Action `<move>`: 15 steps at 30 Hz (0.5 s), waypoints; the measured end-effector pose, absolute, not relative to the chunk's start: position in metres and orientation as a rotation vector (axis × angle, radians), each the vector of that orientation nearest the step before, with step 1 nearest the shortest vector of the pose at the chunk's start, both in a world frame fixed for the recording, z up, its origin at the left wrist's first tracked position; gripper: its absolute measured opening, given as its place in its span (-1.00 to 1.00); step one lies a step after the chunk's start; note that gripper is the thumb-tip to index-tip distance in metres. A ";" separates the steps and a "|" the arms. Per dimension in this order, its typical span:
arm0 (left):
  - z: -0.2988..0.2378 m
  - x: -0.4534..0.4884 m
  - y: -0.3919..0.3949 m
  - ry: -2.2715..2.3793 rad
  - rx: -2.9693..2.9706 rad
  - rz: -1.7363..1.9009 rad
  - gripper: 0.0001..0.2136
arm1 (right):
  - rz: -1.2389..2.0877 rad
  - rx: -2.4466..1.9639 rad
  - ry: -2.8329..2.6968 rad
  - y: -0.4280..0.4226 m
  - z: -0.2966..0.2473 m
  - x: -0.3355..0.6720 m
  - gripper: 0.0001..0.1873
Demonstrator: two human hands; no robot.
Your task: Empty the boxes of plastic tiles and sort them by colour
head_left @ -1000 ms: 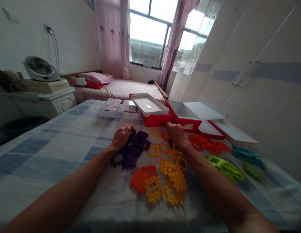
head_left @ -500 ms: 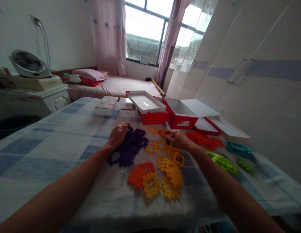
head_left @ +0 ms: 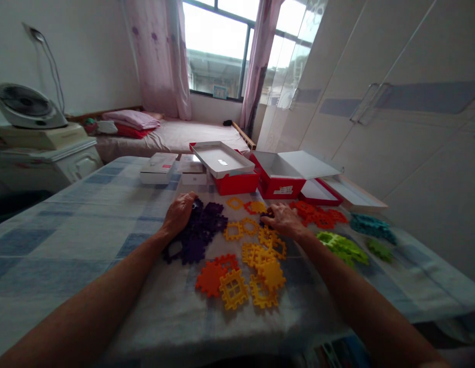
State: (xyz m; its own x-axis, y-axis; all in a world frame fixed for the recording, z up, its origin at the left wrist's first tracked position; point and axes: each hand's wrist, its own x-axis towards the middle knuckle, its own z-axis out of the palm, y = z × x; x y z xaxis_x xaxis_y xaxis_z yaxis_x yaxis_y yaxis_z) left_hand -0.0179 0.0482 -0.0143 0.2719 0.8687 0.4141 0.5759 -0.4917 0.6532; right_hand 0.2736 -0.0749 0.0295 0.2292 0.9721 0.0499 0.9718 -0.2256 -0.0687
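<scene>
My left hand [head_left: 179,211] is curled at the far left edge of a pile of purple interlocking tiles [head_left: 204,225], its fingers closed round an outer purple tile [head_left: 198,206]. Across from it, my right hand [head_left: 284,217] has its fingertips on a lone purple tile [head_left: 265,217], mostly covered by the hand. Just beyond those fingertips lies a yellow tile [head_left: 257,206] against a red-orange one. Yellow tiles [head_left: 262,259], some framed and some solid, spread between my forearms, with orange tiles [head_left: 213,276] to their left.
Red-orange tiles [head_left: 317,214], teal tiles [head_left: 372,228] and lime-green tiles [head_left: 342,249] lie in heaps at the right. Along the back stand a red box [head_left: 237,184] under a white-lined lid [head_left: 224,159], an open red box [head_left: 281,187] and small white boxes [head_left: 159,168]. A checked cloth [head_left: 87,225] covers the table.
My right hand has come off the yellow and red-orange tiles and moved slightly nearer, onto the lone purple tile. My left hand stays at the purple pile. The view has shifted a little.
</scene>
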 end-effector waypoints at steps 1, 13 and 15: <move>-0.014 -0.018 0.048 1.306 2.173 1.073 -0.47 | 0.007 -2.380 -1.895 -0.074 0.029 0.273 -0.64; -0.011 -0.016 0.045 1.307 2.153 1.086 -0.49 | 0.161 -1.789 -1.644 -0.071 0.036 0.290 -0.82; -0.011 -0.016 0.045 1.300 2.170 1.086 -0.49 | 0.205 -1.732 -1.544 -0.071 0.043 0.280 -0.81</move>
State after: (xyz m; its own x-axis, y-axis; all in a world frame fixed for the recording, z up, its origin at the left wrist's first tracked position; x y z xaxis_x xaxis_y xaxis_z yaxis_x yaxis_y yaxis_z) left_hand -0.0158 0.0450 -0.0107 0.2710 0.8663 0.4197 0.5670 -0.4960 0.6577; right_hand 0.2796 -0.0706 0.0434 0.2457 0.8958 0.3703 0.7679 0.0533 -0.6384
